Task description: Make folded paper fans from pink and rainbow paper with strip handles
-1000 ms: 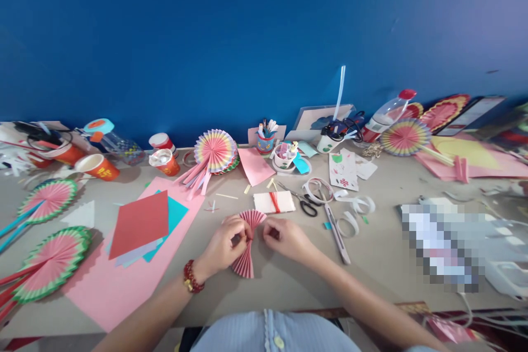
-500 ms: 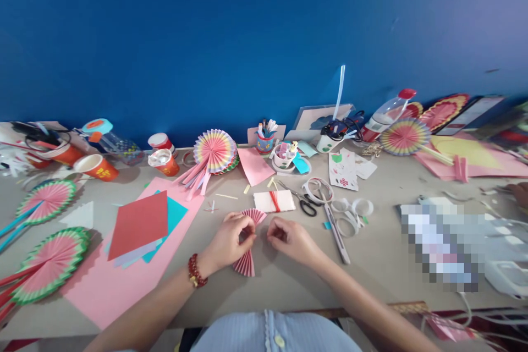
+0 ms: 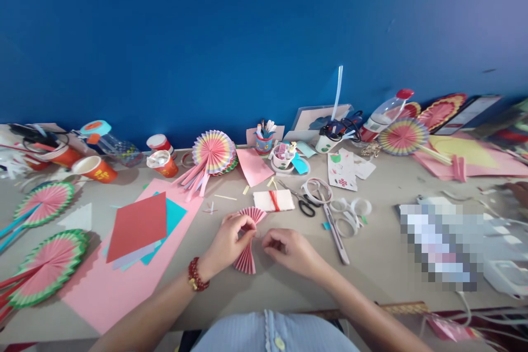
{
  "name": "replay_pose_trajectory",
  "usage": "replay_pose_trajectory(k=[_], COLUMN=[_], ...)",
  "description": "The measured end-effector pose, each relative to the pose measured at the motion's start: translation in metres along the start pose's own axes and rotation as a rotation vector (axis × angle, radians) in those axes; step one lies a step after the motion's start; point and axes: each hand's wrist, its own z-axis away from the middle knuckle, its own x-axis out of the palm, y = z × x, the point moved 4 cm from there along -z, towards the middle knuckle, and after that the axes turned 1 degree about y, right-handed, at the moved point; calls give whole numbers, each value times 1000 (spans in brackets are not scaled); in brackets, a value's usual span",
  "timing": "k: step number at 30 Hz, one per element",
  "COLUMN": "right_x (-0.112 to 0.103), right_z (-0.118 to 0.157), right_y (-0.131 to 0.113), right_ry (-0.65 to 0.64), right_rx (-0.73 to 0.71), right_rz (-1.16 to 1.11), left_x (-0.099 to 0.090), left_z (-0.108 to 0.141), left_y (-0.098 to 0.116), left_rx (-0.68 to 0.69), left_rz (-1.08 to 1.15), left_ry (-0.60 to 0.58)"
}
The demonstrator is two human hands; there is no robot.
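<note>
My left hand [image 3: 231, 241] pinches a pink pleated paper [image 3: 246, 259] at its narrow middle, and the folds fan out above and below the fingers. A reddish bead bracelet [image 3: 198, 274] circles my left wrist. Just to the right, my right hand [image 3: 291, 252] hovers with thumb and fingers curled together near the paper's middle. Whatever its fingertips hold, if anything, is too small to make out. Beyond both hands lies a white packet tied with red string [image 3: 274, 201]. Black-handled scissors [image 3: 306, 207] and a grey utility knife [image 3: 337, 236] rest to the right.
Coloured paper sheets [image 3: 138, 228] lie at left on a large pink sheet [image 3: 97, 292]. Finished paper fans [image 3: 213, 153] stand at the back and left. Paper cups [image 3: 163, 164], tape rolls [image 3: 317, 191], a tilted bottle [image 3: 381, 115] and a pixelated device [image 3: 439, 247] surround the work area.
My left fingertips have come closer together on the pleated paper's middle. My right hand has shifted slightly down and left. The paper has barely moved.
</note>
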Motion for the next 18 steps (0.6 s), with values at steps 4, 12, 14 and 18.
replay_pose_trajectory(k=[4,12,14,18], right_x=[-1,-5,-8,-8], right_z=[-6,-21,-24,-24], right_y=[-4,-20,-17,-2], right_ry=[56,91,151,199], right_rx=[-37,-130,-135,-62], right_rz=[-41,-105,-174,-157], left_x=[-1,3,3,0], left_z=[1,1,1,1], left_y=[5,1,0,-2], left_rx=[73,45,13,-20], left_rz=[-8,9,39,88], left_ry=[-58,-60,-41,-23])
